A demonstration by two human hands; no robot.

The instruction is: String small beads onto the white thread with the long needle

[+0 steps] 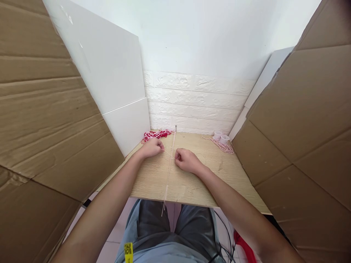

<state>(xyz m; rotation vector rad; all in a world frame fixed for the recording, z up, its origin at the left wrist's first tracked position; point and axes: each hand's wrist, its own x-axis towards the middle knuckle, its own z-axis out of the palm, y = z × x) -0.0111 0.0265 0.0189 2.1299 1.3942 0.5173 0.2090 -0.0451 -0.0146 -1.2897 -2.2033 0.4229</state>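
A pale wood-grained tabletop [150,179] is being flanked by two tall brown cardboard panels [55,91] [301,109]. A slim, straight, pale-pink cord [169,171] is being stretched down its middle, long axis running far to near, far end leaning slightly right, near end hanging past the front edge. Key relation: the cord is being bracketed by both hands, lying to the right of the left hand [153,148] and to the left of the right hand [187,160]. The right is being held closer, fingertips just beside the cord; the left is being held farther off and a bit nearer the wall. Both forearms are being angled inward from the front corners, roughly mirrored. A red-and-white tangled cord bundle [157,135] is being partly hidden behind the left hand; a loose pink-and-white cord pile [225,147] and small translucent plastic cups [224,139] are being kept at the far right. Pose: left wrist is being bent inward, thumb and fingertips brought together; right fingers are being curled tight, thumb side toward the cord. A fine pale strand [173,157] is apparently being pinched by both, crossing the cord; exact grip is being hidden by the curled fingers. Far end is apparently being anchored at a small dark nail [176,127].
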